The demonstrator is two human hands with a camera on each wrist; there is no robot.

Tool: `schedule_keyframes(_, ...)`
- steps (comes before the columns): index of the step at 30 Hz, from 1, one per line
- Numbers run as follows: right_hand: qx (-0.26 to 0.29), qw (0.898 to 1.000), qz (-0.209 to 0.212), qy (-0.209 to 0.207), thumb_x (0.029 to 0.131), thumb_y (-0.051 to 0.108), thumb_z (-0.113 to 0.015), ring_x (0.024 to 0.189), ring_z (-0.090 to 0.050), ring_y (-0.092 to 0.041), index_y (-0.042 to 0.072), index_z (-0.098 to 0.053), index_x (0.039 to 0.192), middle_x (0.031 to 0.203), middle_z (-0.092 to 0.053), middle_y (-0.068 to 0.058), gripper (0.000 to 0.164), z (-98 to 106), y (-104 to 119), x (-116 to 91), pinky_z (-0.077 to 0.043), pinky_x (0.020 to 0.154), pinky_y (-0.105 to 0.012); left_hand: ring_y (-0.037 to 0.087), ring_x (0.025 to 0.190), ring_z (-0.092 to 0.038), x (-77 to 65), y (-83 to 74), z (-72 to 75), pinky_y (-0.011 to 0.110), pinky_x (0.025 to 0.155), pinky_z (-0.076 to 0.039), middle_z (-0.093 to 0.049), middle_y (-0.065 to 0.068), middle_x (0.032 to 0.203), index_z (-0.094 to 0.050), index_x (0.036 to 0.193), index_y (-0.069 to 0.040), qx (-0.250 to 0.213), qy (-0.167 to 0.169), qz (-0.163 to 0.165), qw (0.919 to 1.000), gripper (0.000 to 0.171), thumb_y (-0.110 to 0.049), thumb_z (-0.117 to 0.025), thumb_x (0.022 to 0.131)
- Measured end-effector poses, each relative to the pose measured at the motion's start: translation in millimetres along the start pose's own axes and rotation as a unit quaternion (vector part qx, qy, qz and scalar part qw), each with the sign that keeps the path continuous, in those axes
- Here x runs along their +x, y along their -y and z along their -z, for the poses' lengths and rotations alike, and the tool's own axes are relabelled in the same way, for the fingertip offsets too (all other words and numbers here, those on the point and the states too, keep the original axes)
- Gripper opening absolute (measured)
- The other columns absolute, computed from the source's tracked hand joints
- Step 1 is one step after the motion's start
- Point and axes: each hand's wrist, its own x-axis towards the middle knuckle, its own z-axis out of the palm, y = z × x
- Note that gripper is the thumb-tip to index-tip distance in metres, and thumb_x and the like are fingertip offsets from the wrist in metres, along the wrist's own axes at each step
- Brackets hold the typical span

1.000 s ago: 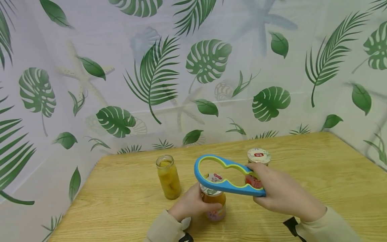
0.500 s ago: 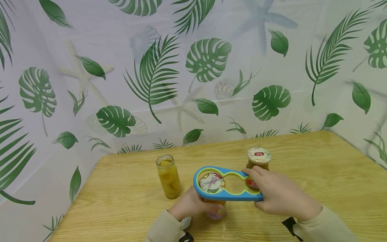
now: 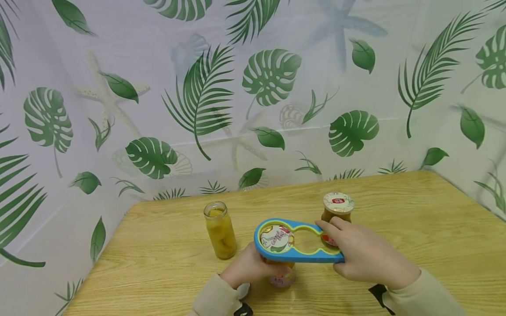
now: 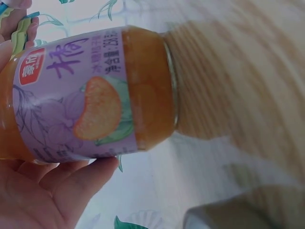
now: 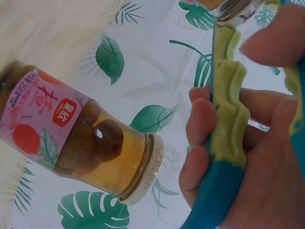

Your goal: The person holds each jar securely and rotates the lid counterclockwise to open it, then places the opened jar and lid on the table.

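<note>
On my head view, the left hand [image 3: 253, 267] grips a purple-labelled, orange-filled glass jar [image 3: 283, 280], its patterned lid [image 3: 276, 239] inside the blue-and-yellow plastic opener [image 3: 298, 256] the right hand [image 3: 367, 252] holds. My left wrist view shows that jar close; my right, a pink-labelled glass jar [image 5: 78, 131] nearby.

The table [image 3: 150, 267] has a yellowish wood-grain top. An open jar of yellow fruit [image 3: 220, 232] stands upright on it. Well to the open jar's right stands a capped, pink-labelled jar [image 3: 338, 207]. Right of the open jar and nearer the person is an orange-filled jar [image 3: 283, 279]; whether its base touches the wood is unclear.
</note>
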Motion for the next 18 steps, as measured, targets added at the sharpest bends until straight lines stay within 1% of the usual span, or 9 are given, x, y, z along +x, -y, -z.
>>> schedule_keyframes(5, 0.003, 1.000, 0.002, 0.000, 0.055, 0.006, -0.067, 0.062, -0.042, -0.007, -0.001, -0.048, 0.123, 0.092, -0.048, 0.001, 0.071, 0.9, -0.5, -0.9, -0.040, 0.054, -0.024, 0.008, 0.100, -0.051, 0.4, 0.3, -0.9, 0.027, 0.088, -0.038, -0.057, -0.007, 0.107, -0.053, 0.116, -0.016, 0.000, -0.002, 0.000, 1.0000, 0.050, -0.012, -0.075, 0.071)
schedule_keyframes(11, 0.001, 1.000, 0.003, 0.011, 0.056, 0.005, -0.065, 0.058, -0.040, -0.007, 0.000, -0.050, 0.122, 0.088, -0.047, 0.003, 0.069, 0.7, -1.4, -0.7, -0.038, 0.052, -0.023, 0.008, 0.099, -0.051, 1.1, 0.4, -1.7, 0.027, 0.088, -0.037, -0.056, -0.008, 0.107, -0.052, 0.117, -0.017, -0.002, -0.008, 0.003, 1.0000, 0.054, -0.010, -0.076, 0.069)
schedule_keyframes(18, 0.009, 0.999, -0.010, 0.030, 0.057, 0.009, -0.068, 0.062, -0.043, -0.007, 0.001, -0.051, 0.121, 0.089, -0.050, 0.002, 0.066, 1.0, -1.8, 0.9, -0.040, 0.055, -0.025, 0.008, 0.099, -0.051, 2.2, 2.2, -1.7, 0.026, 0.088, -0.037, -0.056, -0.007, 0.107, -0.052, 0.117, -0.017, -0.012, -0.006, -0.002, 0.9999, 0.055, -0.008, -0.076, 0.068)
